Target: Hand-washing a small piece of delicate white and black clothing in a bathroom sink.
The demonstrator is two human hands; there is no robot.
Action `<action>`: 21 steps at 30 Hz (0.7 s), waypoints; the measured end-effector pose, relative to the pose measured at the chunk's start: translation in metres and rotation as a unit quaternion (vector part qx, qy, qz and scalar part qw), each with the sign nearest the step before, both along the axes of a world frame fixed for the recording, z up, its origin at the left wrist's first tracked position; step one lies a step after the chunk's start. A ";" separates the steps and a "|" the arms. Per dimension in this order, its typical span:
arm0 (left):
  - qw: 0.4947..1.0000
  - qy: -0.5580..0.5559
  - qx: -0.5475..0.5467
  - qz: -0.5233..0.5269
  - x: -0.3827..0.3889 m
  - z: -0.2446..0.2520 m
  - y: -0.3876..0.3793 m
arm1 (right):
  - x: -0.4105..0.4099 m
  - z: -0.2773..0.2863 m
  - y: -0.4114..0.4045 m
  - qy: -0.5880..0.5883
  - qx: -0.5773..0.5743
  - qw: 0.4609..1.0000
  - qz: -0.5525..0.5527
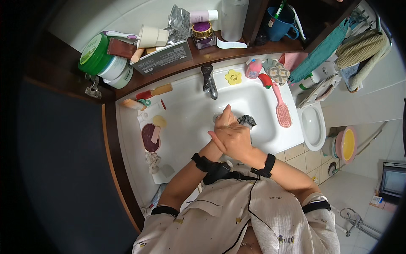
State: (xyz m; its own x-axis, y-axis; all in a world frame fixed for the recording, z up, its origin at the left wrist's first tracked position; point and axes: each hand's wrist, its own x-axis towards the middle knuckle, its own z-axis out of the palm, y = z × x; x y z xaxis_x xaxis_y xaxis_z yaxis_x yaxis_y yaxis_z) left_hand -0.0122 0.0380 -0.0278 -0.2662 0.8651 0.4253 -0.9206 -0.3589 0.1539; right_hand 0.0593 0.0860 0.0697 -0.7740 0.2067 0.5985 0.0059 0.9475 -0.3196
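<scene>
Over the basin of a white sink, my two hands are pressed together. My right hand lies across my left hand, its palm and fingers covering part of it. Neither shows an object in its grasp, though the space between the palms is hidden. Just beyond them, a crumpled dark wet cloth or bag rests in the basin, partly behind my right hand. The dark-handled faucet stands at the back rim. Black straps circle both wrists.
A pink hairbrush lies on the sink's right rim, near a pink bottle. A purple oval dish and tubes sit at the left. Above the faucet runs a brown wooden shelf with jars, a grey box and a blue mug.
</scene>
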 end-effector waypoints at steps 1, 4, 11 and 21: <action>0.981 -0.053 -0.184 0.034 0.007 -0.002 -0.006 | -0.003 -0.012 0.009 -0.043 -0.005 0.999 -0.031; 0.821 0.031 -0.552 0.141 0.024 0.063 0.010 | -0.016 -0.007 0.057 -0.179 -0.082 0.969 -0.151; 0.955 -0.027 -0.291 0.045 0.011 0.021 0.005 | -0.002 -0.006 0.020 -0.094 0.060 0.993 -0.045; 0.849 -0.070 -0.516 0.086 0.028 0.067 0.010 | -0.009 -0.013 0.042 -0.078 0.026 0.991 -0.102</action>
